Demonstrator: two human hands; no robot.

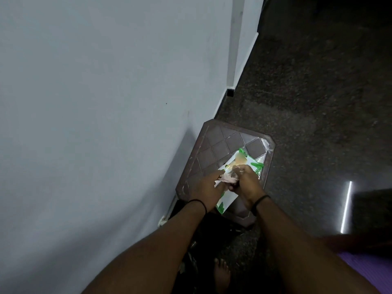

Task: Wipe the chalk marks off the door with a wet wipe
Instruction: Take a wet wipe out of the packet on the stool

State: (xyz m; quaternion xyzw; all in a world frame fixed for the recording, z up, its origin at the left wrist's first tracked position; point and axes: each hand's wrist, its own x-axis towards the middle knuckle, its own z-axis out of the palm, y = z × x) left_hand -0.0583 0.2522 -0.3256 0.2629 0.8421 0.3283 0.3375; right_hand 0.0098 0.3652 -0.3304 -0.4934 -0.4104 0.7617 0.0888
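a dim indoor scene viewed from above through a wide-angle lens. the pale wall on the left catches soft, even light and is the brightest area. the dark speckled floor on the right fades to near black at the far right corner. a thin bright streak of glare reflects off the floor at the right. the wall's straight edges lean and bow toward the frame borders. the hands show slight motion blur, and the near edge is murky.
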